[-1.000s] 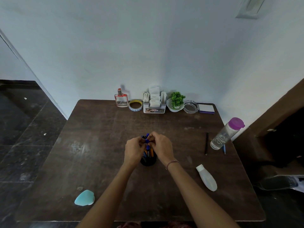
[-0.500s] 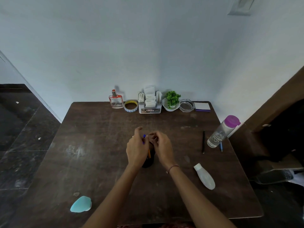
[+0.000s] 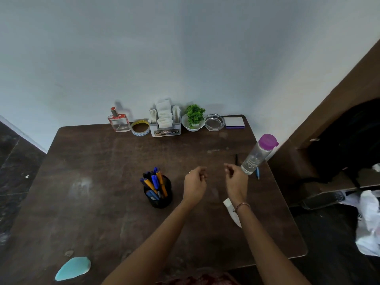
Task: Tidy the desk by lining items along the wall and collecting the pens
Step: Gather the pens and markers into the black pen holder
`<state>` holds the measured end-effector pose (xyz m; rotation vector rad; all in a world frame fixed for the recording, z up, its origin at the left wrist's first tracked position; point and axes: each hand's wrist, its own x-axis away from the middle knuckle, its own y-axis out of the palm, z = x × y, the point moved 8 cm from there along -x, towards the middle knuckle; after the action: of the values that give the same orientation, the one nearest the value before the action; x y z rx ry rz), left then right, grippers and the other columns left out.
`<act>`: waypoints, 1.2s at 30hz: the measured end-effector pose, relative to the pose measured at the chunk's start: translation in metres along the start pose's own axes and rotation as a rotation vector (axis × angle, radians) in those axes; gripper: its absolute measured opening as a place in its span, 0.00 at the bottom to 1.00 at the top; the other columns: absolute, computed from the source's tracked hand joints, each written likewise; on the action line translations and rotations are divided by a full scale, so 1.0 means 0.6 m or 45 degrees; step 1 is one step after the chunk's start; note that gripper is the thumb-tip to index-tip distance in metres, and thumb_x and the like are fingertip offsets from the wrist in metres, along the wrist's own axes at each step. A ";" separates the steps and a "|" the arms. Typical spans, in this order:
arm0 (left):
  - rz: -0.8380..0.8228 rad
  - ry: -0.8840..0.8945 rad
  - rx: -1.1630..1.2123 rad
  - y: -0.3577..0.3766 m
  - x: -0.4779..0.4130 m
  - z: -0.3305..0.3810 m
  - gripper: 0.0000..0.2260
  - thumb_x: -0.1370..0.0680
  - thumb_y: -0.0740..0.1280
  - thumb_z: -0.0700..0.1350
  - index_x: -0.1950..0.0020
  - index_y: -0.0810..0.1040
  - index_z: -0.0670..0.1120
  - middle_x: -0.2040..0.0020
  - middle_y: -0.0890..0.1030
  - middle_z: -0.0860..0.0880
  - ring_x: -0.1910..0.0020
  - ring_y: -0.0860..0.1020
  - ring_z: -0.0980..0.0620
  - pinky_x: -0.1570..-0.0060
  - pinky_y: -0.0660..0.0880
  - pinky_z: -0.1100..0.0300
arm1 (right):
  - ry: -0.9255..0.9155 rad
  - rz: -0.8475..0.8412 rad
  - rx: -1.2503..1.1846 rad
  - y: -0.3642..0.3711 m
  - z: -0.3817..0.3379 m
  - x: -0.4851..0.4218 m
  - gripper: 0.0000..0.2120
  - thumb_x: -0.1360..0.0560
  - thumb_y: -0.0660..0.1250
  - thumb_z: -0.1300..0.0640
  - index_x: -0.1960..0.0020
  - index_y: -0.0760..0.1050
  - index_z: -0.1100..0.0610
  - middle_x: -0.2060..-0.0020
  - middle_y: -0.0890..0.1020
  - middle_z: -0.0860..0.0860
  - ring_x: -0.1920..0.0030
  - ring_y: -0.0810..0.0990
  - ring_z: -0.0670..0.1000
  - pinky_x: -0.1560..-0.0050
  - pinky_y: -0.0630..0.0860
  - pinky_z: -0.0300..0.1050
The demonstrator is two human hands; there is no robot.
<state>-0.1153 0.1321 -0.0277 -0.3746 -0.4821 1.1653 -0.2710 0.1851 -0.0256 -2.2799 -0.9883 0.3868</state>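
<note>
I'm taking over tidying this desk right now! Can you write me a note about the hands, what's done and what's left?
Hands: left hand and right hand hover over the desk, fingers loosely curled, holding nothing.
Done: many pens stand in the pen cup; perfume bottle, tape roll, tissue holder, plant, glass dish and notepad line the wall.
Left: black pen and blue pen lie by the water bottle; that bottle, the white bottle, the teal piece and the pen cup are away from the wall.
</note>
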 end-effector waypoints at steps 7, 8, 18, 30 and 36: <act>-0.270 -0.362 0.211 0.142 -0.035 -0.033 0.13 0.19 0.60 0.43 0.37 0.76 0.41 0.46 0.81 0.44 0.46 0.79 0.48 0.41 0.74 0.55 | 0.169 -0.158 0.113 0.001 0.096 -0.028 0.14 0.24 0.60 0.65 0.39 0.76 0.62 0.42 0.79 0.60 0.41 0.77 0.57 0.39 0.72 0.49; -0.282 -0.432 0.312 0.158 -0.034 -0.034 0.13 0.19 0.59 0.46 0.42 0.78 0.41 0.51 0.81 0.46 0.50 0.79 0.48 0.42 0.75 0.52 | 0.187 -0.164 0.116 0.001 0.106 -0.030 0.15 0.24 0.60 0.66 0.38 0.75 0.63 0.41 0.78 0.60 0.40 0.76 0.58 0.38 0.72 0.49; -0.345 -0.670 0.528 0.259 -0.052 -0.039 0.23 0.20 0.56 0.57 0.51 0.80 0.39 0.47 0.81 0.38 0.45 0.79 0.43 0.40 0.74 0.49 | 0.341 -0.312 0.068 0.019 0.168 -0.050 0.13 0.23 0.57 0.64 0.44 0.79 0.61 0.47 0.81 0.58 0.47 0.79 0.54 0.53 0.70 0.39; -0.166 -0.716 0.530 0.244 -0.058 -0.052 0.08 0.22 0.63 0.37 0.52 0.82 0.38 0.60 0.82 0.44 0.55 0.81 0.47 0.45 0.79 0.51 | 0.604 -0.372 -0.254 0.034 0.201 -0.050 0.12 0.27 0.68 0.64 0.43 0.78 0.63 0.50 0.83 0.58 0.51 0.82 0.53 0.47 0.79 0.46; -0.100 -0.657 0.497 0.196 -0.067 -0.036 0.07 0.24 0.64 0.32 0.50 0.81 0.36 0.65 0.81 0.47 0.66 0.80 0.54 0.63 0.79 0.67 | 0.577 -0.401 -0.462 0.036 0.169 -0.051 0.11 0.29 0.71 0.65 0.47 0.80 0.65 0.54 0.84 0.58 0.57 0.82 0.51 0.50 0.80 0.45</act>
<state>-0.2074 0.1353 -0.1135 0.2901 -0.6908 1.2464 -0.3290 0.1940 -0.1164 -2.3092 -1.2142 -0.4585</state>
